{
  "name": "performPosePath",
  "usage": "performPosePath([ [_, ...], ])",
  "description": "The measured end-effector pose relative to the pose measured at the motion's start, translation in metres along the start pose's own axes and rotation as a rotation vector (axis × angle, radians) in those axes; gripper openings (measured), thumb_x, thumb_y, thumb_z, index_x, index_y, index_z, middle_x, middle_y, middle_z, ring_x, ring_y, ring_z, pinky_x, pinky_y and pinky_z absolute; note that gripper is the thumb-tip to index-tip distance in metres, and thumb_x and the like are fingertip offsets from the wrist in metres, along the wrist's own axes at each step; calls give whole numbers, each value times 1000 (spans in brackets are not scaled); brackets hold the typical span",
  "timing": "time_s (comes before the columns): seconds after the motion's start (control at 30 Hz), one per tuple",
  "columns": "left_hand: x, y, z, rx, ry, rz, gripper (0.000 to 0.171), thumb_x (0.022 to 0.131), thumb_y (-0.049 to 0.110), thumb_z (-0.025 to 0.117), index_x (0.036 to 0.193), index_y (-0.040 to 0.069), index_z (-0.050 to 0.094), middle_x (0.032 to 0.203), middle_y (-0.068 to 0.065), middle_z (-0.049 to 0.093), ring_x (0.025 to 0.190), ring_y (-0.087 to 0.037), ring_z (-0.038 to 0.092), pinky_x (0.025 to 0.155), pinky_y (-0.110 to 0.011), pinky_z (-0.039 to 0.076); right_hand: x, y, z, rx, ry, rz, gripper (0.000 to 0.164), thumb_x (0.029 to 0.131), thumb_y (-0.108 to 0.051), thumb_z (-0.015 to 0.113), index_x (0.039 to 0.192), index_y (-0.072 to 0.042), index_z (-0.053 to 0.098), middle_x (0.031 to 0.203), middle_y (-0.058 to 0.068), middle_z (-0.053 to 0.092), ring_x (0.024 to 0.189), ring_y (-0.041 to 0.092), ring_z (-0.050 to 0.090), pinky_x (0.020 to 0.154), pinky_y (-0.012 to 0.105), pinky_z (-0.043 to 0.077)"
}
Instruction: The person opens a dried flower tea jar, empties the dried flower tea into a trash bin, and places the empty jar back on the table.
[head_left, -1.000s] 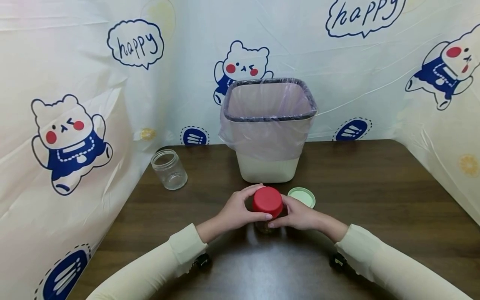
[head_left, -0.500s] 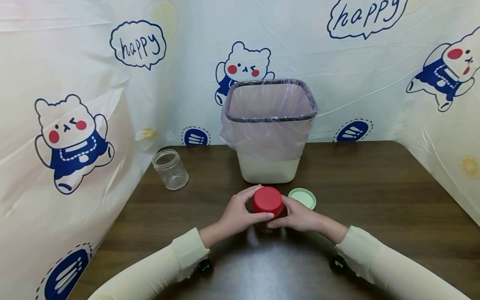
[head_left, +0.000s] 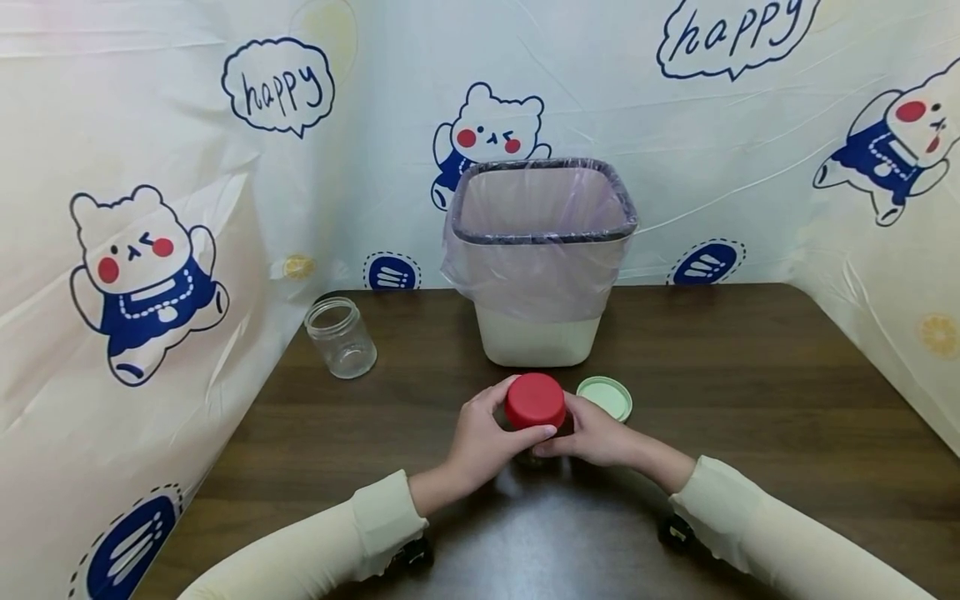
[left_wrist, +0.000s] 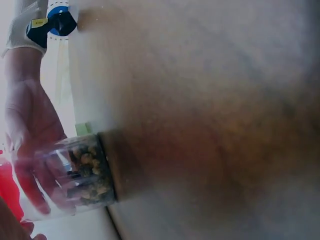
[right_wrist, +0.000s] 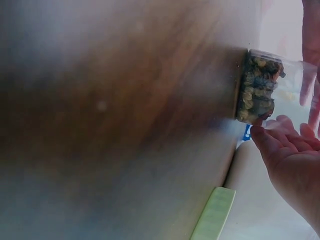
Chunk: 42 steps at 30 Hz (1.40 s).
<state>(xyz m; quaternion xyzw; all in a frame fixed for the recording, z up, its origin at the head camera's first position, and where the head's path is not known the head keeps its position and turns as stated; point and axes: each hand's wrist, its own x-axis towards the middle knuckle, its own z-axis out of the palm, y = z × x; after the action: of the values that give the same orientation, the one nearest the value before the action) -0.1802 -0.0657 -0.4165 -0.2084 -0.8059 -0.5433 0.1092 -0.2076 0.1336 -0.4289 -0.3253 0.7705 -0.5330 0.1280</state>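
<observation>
A clear jar (left_wrist: 87, 172), partly filled with dark and yellowish dried pieces, stands upright on the table under a red screw lid (head_left: 536, 400). My left hand (head_left: 480, 437) grips that lid from the left, thumb along its near edge and fingers around the far side. From the right, my right hand (head_left: 596, 432) holds the jar's body just below the lid. In the right wrist view, the right fingers lie against the jar wall above the contents. From above, the lid and both hands hide most of the jar.
A light green lid (head_left: 606, 397) lies flat just beyond my right hand. Behind it stands a cream bin (head_left: 536, 343) lined with a purple-tinted bag. An open, clear jar (head_left: 341, 340) sits at the table's left back. A printed curtain (head_left: 375, 150) borders the table.
My left hand has turned on the red lid: its thumb has moved right along the near edge and its wrist has come slightly nearer. My right hand stays in place on the jar.
</observation>
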Motion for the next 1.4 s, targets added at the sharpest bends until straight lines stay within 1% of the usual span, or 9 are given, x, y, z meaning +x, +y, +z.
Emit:
performPosePath([
  [0.2, -2, -3, -1, 43, -10, -30, 64, 74, 31, 86, 129, 16, 57, 120, 8, 61, 107, -9, 56, 88, -37, 49, 2, 1, 0, 13, -36, 1, 54, 81, -15, 80, 127, -7, 52, 110, 2, 65, 99, 18, 63, 89, 32, 49],
  [0.3, 1, -4, -5, 70, -50, -17, 67, 73, 31, 87, 130, 19, 55, 122, 9, 58, 110, -10, 54, 89, -39, 48, 3, 1, -1, 9, -44, 6, 55, 82, -16, 80, 127, -8, 52, 110, 1, 65, 99, 18, 63, 89, 32, 49],
  [0.53, 17, -12, -23, 85, -230, 74, 68, 72, 31, 87, 131, 19, 55, 124, 9, 56, 114, -9, 52, 92, -42, 46, 3, 1, -4, 9, -59, 2, 57, 82, -18, 80, 130, -8, 50, 112, 1, 65, 102, 19, 61, 93, 35, 47],
  [0.67, 33, -17, -32, 37, -338, 118, 65, 72, 26, 87, 129, 21, 58, 124, 10, 58, 114, -10, 51, 96, -45, 42, 2, 2, -6, 1, -61, 15, 59, 81, -17, 80, 131, -9, 50, 114, 0, 64, 105, 19, 59, 95, 34, 45],
  [0.83, 49, -21, -37, -51, -502, 128, 63, 73, 23, 86, 129, 22, 58, 123, 10, 59, 113, -11, 52, 96, -42, 42, 4, 2, -6, 10, -76, 15, 58, 81, -16, 80, 130, -8, 50, 114, 1, 64, 106, 19, 59, 96, 34, 44],
  [0.97, 56, -24, -37, -114, -593, 102, 65, 72, 15, 86, 130, 16, 58, 122, 6, 60, 113, -14, 52, 96, -42, 43, 5, 2, -6, 15, -88, 20, 58, 81, -15, 80, 130, -8, 51, 115, 1, 63, 107, 19, 58, 96, 33, 44],
  [1.07, 56, -24, -36, -133, -606, 64, 65, 71, 10, 86, 130, 12, 58, 121, 3, 61, 111, -15, 53, 95, -44, 43, 5, 3, -6, 19, -98, 24, 57, 82, -15, 80, 130, -9, 50, 115, 0, 63, 107, 19, 58, 96, 34, 44],
  [1.13, 55, -24, -35, -123, -589, 45, 65, 71, 10, 85, 130, 10, 58, 121, 1, 62, 110, -15, 54, 95, -45, 44, 5, 3, -6, 18, -104, 20, 56, 82, -15, 79, 130, -9, 50, 115, 1, 63, 107, 20, 58, 96, 35, 44],
  [1.4, 40, -17, -30, -45, -451, 11, 63, 71, 18, 88, 128, 16, 61, 119, 5, 62, 108, -11, 55, 93, -39, 45, 5, 5, -5, 28, -107, -6, 55, 82, -14, 79, 129, -10, 50, 113, 1, 64, 104, 20, 60, 95, 35, 45],
])
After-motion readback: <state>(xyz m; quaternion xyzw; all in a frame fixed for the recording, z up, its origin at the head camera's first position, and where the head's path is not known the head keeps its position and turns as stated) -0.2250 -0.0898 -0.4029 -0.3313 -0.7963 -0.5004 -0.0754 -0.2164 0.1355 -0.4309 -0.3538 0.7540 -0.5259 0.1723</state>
